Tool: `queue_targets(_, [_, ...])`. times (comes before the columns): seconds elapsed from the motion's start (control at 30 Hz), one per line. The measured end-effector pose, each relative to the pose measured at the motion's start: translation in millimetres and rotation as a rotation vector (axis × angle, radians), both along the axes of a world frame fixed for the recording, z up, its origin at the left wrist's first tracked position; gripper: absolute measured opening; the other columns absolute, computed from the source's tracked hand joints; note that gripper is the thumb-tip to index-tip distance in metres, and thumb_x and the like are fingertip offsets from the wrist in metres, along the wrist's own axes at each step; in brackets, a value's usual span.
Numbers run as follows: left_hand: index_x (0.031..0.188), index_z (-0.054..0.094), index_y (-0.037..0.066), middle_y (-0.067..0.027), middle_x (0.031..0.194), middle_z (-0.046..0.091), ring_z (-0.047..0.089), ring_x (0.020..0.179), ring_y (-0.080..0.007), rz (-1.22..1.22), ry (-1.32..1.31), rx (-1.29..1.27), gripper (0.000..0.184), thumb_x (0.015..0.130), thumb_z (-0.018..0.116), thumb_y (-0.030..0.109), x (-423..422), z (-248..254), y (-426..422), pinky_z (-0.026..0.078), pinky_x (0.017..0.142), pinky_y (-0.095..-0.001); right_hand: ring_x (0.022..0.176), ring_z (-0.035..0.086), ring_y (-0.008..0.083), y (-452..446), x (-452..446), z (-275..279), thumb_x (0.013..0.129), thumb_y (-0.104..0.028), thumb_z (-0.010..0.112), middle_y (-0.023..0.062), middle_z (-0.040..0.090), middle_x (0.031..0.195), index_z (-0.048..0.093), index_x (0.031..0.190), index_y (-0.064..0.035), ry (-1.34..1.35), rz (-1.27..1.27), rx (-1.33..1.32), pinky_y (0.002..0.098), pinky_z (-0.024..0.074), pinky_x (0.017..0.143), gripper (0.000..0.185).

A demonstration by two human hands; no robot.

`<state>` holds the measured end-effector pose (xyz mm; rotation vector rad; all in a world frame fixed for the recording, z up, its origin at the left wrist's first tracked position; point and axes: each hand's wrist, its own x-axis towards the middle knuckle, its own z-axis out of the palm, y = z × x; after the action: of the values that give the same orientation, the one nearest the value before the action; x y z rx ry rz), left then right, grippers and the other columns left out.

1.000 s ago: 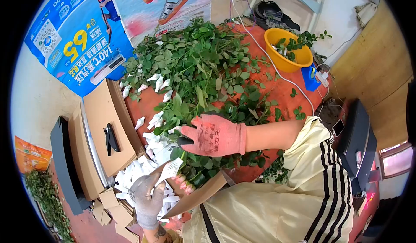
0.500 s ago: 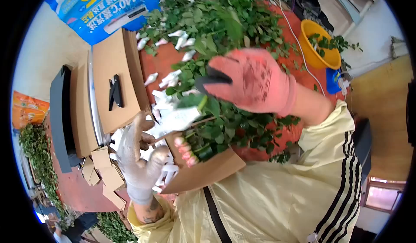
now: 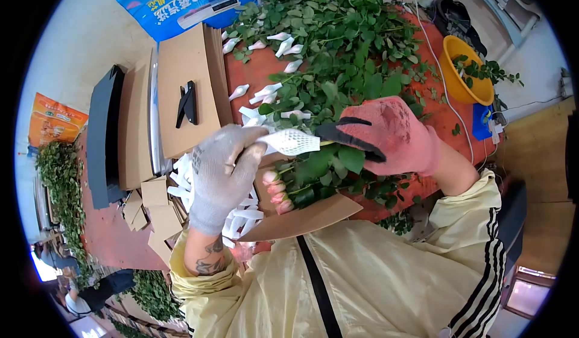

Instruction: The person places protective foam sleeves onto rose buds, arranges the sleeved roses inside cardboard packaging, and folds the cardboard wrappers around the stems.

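My left hand, in a pale grey glove, pinches the narrow end of a white foam net sleeve. Opposite it, my right hand, in a pink glove with black fingertips, grips a green stem at the sleeve's wide end. The flower inside the net cannot be made out. Below the hands, several pink roses lie in a row on a piece of brown cardboard. More white sleeves are heaped under and beside my left hand.
Leafy stems cover much of the red table. A black stapler rests on stacked cardboard at the left. An orange bowl, a white cable and a blue object are at the right. A person is at the lower left.
My right hand moved from among the leaves to the sleeve, now with a stem in its grip. My left hand rose and closed on the sleeve's narrow end. The view shifted.
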<state>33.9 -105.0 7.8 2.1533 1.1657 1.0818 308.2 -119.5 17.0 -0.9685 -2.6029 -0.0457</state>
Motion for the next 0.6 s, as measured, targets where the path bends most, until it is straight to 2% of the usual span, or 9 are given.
queue_targets(0.17, [0.090,0.065,-0.002,-0.0145,0.075,0.063,0.061,0.067,-0.0248,0.139,0.142,0.019,0.019,0.074,0.062,0.008,-45.4,-1.9,-10.0,0.046,0.063,-0.0327,0.085,0.058,0.0222,7.4,6.9,2.3,0.065,-0.025,0.064,0.0014,0.056,0.106,0.059,0.109,-0.0174,-0.093,-0.156,0.117,0.0370,0.0442,0.071,0.045])
queue_targets(0.27, [0.095,0.062,-0.006,-0.0070,0.071,0.058,0.049,0.063,-0.0120,0.402,-0.141,-0.246,0.019,0.081,0.053,0.002,-104.3,-34.4,-3.3,0.040,0.060,-0.0236,0.088,0.058,0.0248,8.3,31.5,0.0,0.061,-0.020,0.065,0.0050,0.056,0.109,0.058,0.110,-0.0148,-0.072,-0.330,0.030,0.0378,0.0448,0.074,0.050])
queue_targets(0.3, [0.105,0.059,-0.005,-0.0119,0.088,0.061,0.056,0.076,-0.0181,0.433,0.055,-0.407,0.028,0.079,0.057,0.005,-123.3,-43.5,3.8,0.045,0.068,-0.0280,0.091,0.058,0.0264,8.9,41.6,-12.6,0.060,-0.019,0.064,0.0064,0.056,0.111,0.058,0.112,-0.0130,0.147,-0.282,0.046,0.0381,0.0444,0.077,0.053])
queue_targets(0.33, [0.105,0.059,-0.005,-0.0119,0.088,0.061,0.056,0.076,-0.0181,0.423,0.016,-0.384,0.028,0.079,0.057,0.005,-118.6,-54.2,3.7,0.045,0.068,-0.0280,0.093,0.058,0.0281,8.9,50.1,-20.6,0.058,-0.018,0.064,0.0078,0.056,0.114,0.057,0.113,-0.0112,0.362,-0.215,0.058,0.0385,0.0440,0.079,0.055])
queue_targets(0.4, [0.116,0.053,-0.004,-0.0165,0.111,0.058,0.057,0.098,-0.0255,0.439,0.412,0.134,0.043,0.076,0.061,0.008,-114.2,-68.4,4.0,0.046,0.083,-0.0337,0.096,0.057,0.0299,-0.7,51.2,-30.8,0.056,-0.015,0.061,0.0089,0.056,0.117,0.056,0.115,-0.0090,0.336,-0.295,0.083,0.0385,0.0420,0.084,0.060])
queue_targets(0.43, [0.125,0.047,-0.002,-0.0185,0.126,0.049,0.049,0.116,-0.0300,0.346,0.253,-0.077,0.056,0.073,0.064,0.012,-96.5,-49.1,-1.4,0.041,0.095,-0.0391,0.099,0.056,0.0292,-6.2,42.9,-27.7,0.053,-0.014,0.060,0.0094,0.057,0.114,0.058,0.113,-0.0088,0.371,-0.308,0.184,0.0397,0.0397,0.087,0.060])
queue_targets(0.5, [0.124,0.049,-0.003,-0.0188,0.122,0.053,0.053,0.111,-0.0311,0.168,-0.081,-0.143,0.061,0.069,0.069,0.012,-50.5,-13.5,-15.5,0.043,0.093,-0.0396,0.098,0.057,0.0291,-9.0,43.5,-31.7,0.052,-0.012,0.059,0.0097,0.058,0.113,0.059,0.110,-0.0078,0.382,-0.256,0.165,0.0395,0.0412,0.085,0.059])
queue_targets(0.57, [0.123,0.049,-0.003,-0.0200,0.112,0.058,0.057,0.103,-0.0316,-0.096,-0.033,-0.047,0.069,0.062,0.075,0.019,-18.4,21.8,-14.8,0.045,0.089,-0.0392,0.091,0.060,0.0291,-1.8,42.4,-35.1,0.050,-0.009,0.058,0.0098,0.060,0.110,0.062,0.104,-0.0057,0.379,-0.112,0.269,0.0381,0.0466,0.075,0.055])
queue_targets(0.6, [0.123,0.050,-0.003,-0.0189,0.111,0.058,0.058,0.100,-0.0311,-0.210,-0.033,-0.069,0.072,0.061,0.077,0.022,-0.7,39.2,-15.0,0.045,0.089,-0.0394,0.078,0.066,0.0251,-2.8,32.5,-22.6,0.067,-0.014,0.065,0.0098,0.068,0.096,0.065,0.096,-0.0076,0.392,-0.090,0.279,0.0342,0.0516,0.067,0.030])
